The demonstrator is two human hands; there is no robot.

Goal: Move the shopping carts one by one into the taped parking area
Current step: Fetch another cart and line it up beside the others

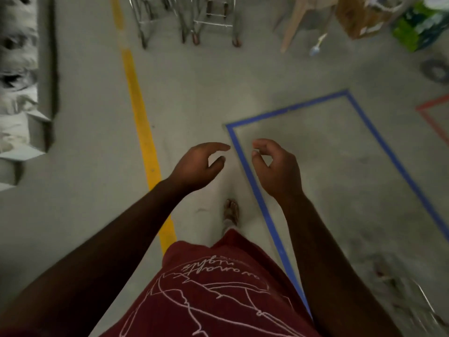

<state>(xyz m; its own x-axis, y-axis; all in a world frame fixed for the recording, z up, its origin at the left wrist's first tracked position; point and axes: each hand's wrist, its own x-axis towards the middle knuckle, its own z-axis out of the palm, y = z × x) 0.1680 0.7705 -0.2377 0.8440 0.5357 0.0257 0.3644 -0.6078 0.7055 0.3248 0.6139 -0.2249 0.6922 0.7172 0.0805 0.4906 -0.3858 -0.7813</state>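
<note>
1. Shopping carts stand bunched together at the far edge of the floor, only their lower frames and wheels in view; they are well apart from the person, so nothing has been taken hold of yet.
2. Blue-taped parking area lies on the floor to the right of the person's path, with nothing seen inside it; I judge it is kept free to receive a cart.
3. A yellow floor line runs along the left, and the person stands between it and the blue tape's near edge, facing the carts, probably to fetch one.
4. The left hand is held out in front with fingers loosely apart and curved, touching nothing.
5. The right hand hangs beside it, fingers half curled towards the thumb but holding nothing.
6. A red-taped corner shows at the right edge of the floor.
</note>
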